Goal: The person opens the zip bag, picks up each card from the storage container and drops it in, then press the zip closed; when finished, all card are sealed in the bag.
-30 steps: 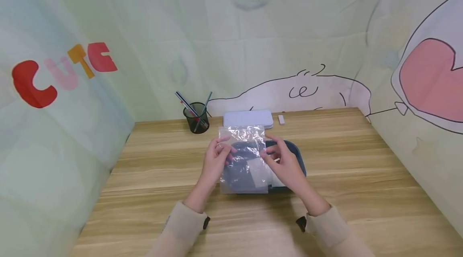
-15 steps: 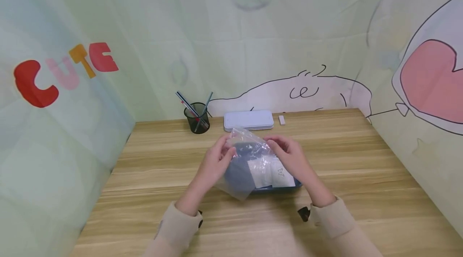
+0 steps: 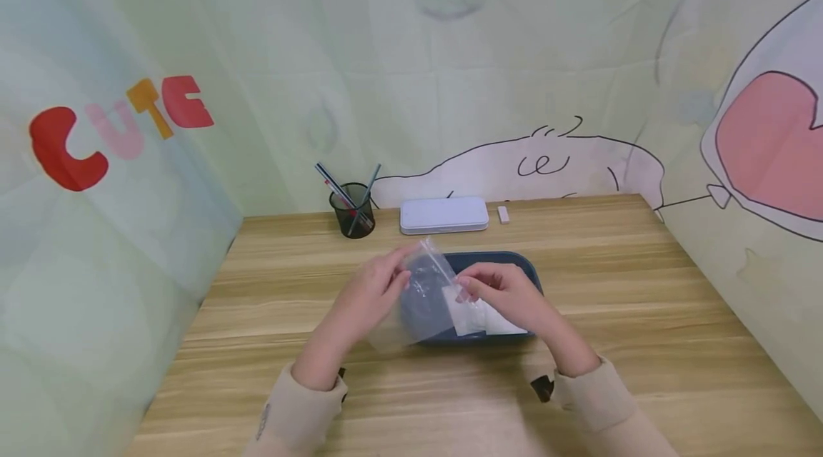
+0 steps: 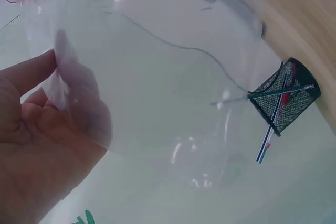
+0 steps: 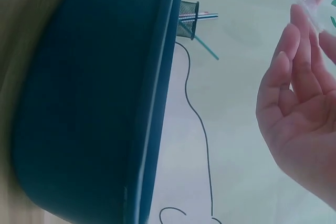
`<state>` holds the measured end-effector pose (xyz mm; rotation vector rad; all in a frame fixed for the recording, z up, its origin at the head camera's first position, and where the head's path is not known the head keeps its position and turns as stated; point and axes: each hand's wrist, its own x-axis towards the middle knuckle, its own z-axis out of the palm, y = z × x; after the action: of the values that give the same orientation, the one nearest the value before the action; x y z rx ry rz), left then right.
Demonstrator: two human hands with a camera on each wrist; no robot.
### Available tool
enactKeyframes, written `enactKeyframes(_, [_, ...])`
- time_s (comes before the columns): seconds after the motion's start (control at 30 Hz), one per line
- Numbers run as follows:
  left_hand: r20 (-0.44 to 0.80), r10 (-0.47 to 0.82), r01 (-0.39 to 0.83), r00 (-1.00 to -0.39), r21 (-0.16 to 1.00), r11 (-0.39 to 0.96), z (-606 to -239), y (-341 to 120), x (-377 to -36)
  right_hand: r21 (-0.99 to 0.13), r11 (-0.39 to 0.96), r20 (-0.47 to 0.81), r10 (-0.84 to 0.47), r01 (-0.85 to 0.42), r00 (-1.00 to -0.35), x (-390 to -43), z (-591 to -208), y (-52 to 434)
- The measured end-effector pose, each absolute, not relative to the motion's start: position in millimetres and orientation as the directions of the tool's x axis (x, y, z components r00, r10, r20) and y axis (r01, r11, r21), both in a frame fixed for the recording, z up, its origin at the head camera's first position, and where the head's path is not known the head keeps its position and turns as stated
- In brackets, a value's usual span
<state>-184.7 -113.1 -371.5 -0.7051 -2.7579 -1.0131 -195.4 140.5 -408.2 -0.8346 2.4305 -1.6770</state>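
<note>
Plastic bag (image 3: 421,293), clear, hangs over the left end of a blue tray (image 3: 508,265) at mid-desk (image 3: 643,300), long axis slanting from its upper edge down-left. Left hand (image 3: 373,293) and right hand (image 3: 508,293) fingers pinch that upper edge. Bare wood lies open on both sides; a pen cup (image 3: 352,208) and a white case (image 3: 444,215) stand well behind.

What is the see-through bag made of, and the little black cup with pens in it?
The bag looks like thin clear plastic film: it crinkles, shines, and the blue tray shows through it. The pen cup looks like black metal mesh, since the pens show through its tiny holes; it might be plastic.
</note>
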Motion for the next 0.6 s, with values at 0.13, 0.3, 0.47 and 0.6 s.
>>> enactKeyframes(0.13, [0.317, 0.401, 0.510, -0.860, 0.479, 0.714, -369, -113, -183, -0.887, 0.223, 0.248, -0.510, -0.405, -0.824, -194, -412, 137])
enactKeyframes(0.3, [0.413, 0.406, 0.556, -0.815, 0.364, 0.747, -368, -112, -184, -0.908, 0.211, 0.205, -0.527, -0.361, -0.824, -192, -415, 129])
enactKeyframes(0.47, [0.541, 0.379, 0.590, -0.751, 0.289, 0.754, -369, -110, -186, -0.941, 0.174, 0.162, -0.523, -0.290, -0.837, -181, -403, 117])
enactKeyframes(0.6, [0.637, 0.273, 0.548, -0.721, 0.284, 0.787, -372, -108, -190, -0.941, 0.164, 0.185, -0.488, -0.298, -0.853, -173, -390, 108])
